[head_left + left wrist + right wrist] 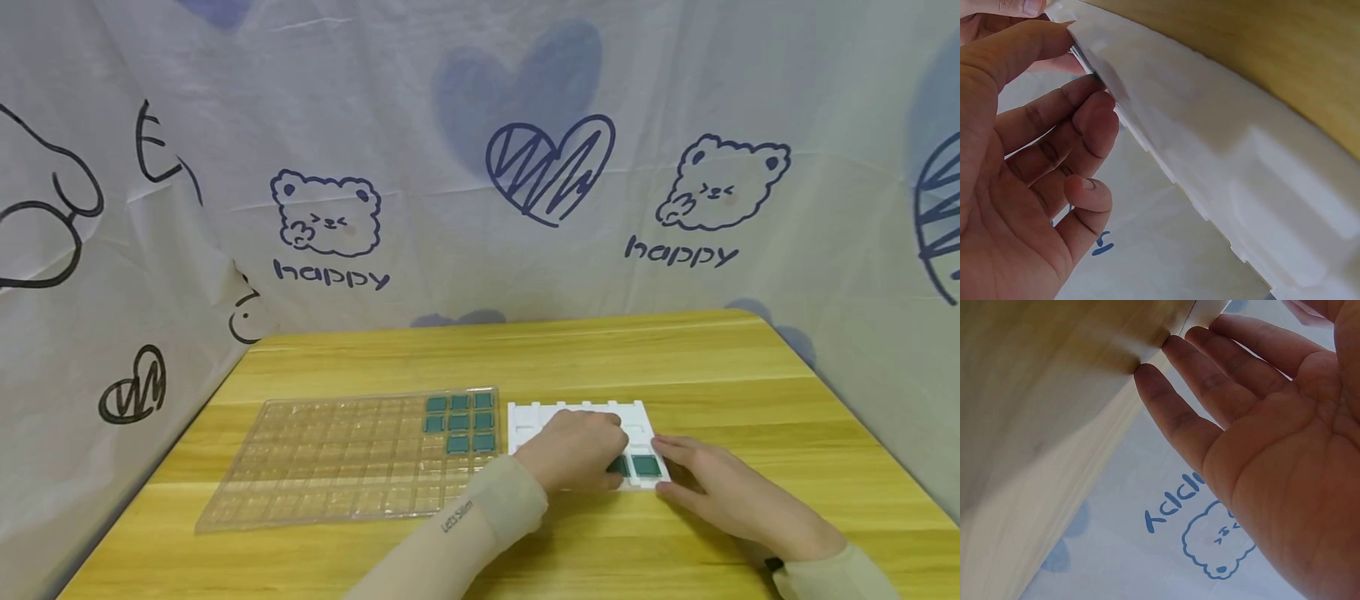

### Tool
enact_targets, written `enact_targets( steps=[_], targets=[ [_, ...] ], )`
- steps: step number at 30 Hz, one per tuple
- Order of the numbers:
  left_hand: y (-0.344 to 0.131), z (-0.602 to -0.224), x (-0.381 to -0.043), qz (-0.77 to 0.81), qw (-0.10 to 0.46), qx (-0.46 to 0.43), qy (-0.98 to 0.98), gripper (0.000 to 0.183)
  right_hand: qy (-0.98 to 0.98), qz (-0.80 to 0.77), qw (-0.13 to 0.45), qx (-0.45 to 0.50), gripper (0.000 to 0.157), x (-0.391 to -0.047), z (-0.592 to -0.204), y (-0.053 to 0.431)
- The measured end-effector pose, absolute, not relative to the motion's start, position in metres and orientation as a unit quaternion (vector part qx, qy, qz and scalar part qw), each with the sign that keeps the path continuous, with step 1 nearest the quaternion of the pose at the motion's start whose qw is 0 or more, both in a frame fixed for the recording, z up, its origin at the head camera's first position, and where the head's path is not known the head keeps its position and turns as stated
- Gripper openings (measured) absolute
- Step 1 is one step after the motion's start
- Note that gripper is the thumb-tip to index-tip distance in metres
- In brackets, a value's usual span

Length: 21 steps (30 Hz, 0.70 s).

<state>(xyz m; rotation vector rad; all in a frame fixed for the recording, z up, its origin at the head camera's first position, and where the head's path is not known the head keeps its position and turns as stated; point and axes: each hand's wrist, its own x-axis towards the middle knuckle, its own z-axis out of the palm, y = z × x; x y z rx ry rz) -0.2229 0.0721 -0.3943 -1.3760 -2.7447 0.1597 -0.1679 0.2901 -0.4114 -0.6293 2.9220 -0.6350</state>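
Observation:
My left hand reaches over a white slotted tray. Its thumb and curled fingers pinch a dark green square piece at the tray's near side, mostly covered by the hand. In the left wrist view, a thin dark edge shows between thumb and fingertip beside the white tray. Just right of it, another green square lies flat in the tray's near right slot. Along the tray's right edge rests my right hand, thumb and fingers extended against its side. The right wrist view shows those fingers nearly straight, fingertips low by the table.
A clear plastic tray with a grid of pockets lies to the left on the wooden table. Several green squares fill its far right pockets. A printed cloth hangs behind and beside the table.

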Motion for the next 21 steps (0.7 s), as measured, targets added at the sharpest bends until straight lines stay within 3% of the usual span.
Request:
enact_targets(
  steps=[21],
  targets=[
    [0.0679, -0.3931, -0.2256, 0.033, 0.029, -0.448, -0.893, 0.026, 0.954, -0.208, 0.050, -0.210, 0.061, -0.1662, -0.4099, 0.2902]
  ],
)
